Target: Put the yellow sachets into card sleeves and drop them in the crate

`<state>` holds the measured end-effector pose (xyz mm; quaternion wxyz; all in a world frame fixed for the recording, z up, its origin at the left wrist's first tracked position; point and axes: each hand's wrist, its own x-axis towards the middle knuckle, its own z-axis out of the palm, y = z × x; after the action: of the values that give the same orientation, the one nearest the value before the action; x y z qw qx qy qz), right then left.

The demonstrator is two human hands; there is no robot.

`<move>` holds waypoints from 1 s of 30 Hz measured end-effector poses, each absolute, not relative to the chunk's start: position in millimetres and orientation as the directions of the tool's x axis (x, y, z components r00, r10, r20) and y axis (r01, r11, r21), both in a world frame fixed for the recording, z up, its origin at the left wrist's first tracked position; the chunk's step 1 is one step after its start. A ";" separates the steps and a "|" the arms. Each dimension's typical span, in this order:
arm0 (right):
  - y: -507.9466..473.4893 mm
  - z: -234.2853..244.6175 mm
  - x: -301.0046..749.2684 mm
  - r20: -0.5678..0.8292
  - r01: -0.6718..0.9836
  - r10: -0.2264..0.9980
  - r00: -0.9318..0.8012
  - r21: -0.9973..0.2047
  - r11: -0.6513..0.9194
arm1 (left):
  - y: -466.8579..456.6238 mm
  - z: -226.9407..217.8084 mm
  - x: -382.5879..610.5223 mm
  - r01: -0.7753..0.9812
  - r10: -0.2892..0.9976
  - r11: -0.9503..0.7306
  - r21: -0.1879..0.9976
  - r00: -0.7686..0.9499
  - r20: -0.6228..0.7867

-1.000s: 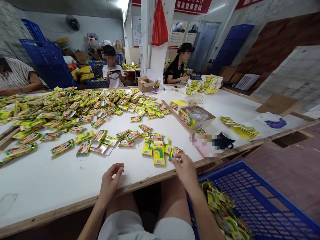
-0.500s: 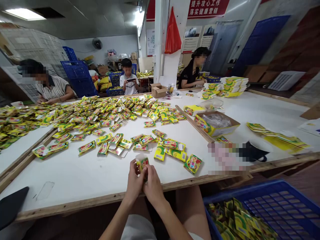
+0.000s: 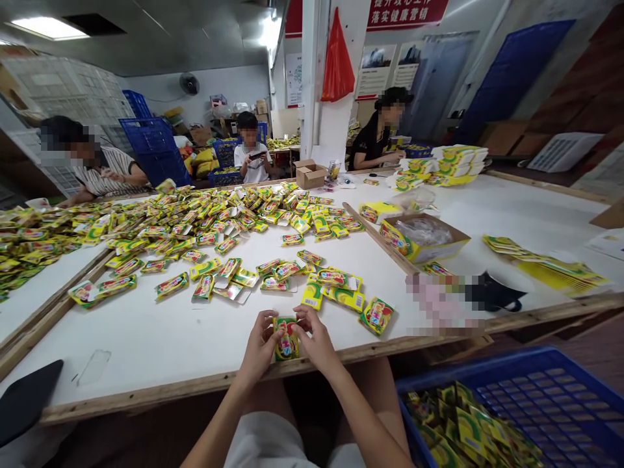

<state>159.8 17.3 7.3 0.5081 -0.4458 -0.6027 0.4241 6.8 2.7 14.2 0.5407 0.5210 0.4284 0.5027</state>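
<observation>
Both hands pinch one yellow packet (image 3: pixel 286 339) over the white table's (image 3: pixel 160 344) near edge; left hand (image 3: pixel 258 351) grips its left side, right hand (image 3: pixel 316 343) its top right corner; more packets (image 3: pixel 336 289) lie just beyond; blue crate (image 3: pixel 546 403) at right.

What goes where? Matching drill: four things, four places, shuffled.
Things:
1 packet
2 crate
3 red bag
4 box

Places:
A hanging on pillar
B on table, right of wooden strip
C held between left hand and right hand
D off table, lower right

Pairs: 1-C, 2-D, 3-A, 4-B
</observation>
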 end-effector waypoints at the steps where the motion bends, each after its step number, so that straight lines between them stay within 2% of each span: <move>1: 19.0 8.2 160.6 0.225 0.114 0.967 -0.120 -0.964 0.239 | 3.4 13.4 5.5 -0.080 0.988 -0.063 0.995 0.133 0.073; 4: 26.3 12.6 162.7 0.210 0.156 0.957 -0.200 -0.957 0.243 | 6.1 11.4 2.5 -0.056 0.985 -0.101 0.993 0.137 0.108; 8: 36.5 14.0 161.1 0.265 0.200 0.944 -0.194 -0.932 0.303 | 9.9 8.6 3.2 0.034 0.989 -0.137 0.990 0.053 0.135; 13: 37.1 6.6 154.1 0.278 0.079 0.958 -0.071 -0.956 0.283 | 9.2 7.6 9.6 -0.012 0.980 -0.190 0.982 -0.058 0.189; 17: 30.0 11.4 153.4 0.303 0.138 0.944 -0.131 -0.937 0.320 | 5.5 12.5 9.9 0.139 0.974 -0.209 0.968 -0.058 0.219; 24: 26.4 22.5 151.2 0.349 0.213 0.930 -0.116 -0.906 0.366 | 4.4 21.6 7.4 0.190 0.975 -0.177 0.966 -0.098 0.198; 30: 38.4 22.1 146.6 0.269 0.247 0.958 -0.101 -0.926 0.286 | 15.9 22.4 7.0 0.154 0.980 -0.136 0.979 -0.122 0.155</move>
<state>146.6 38.4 22.1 0.4796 -0.4688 -0.6426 0.3707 7.0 15.9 22.4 0.3899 0.5357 0.5294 0.5300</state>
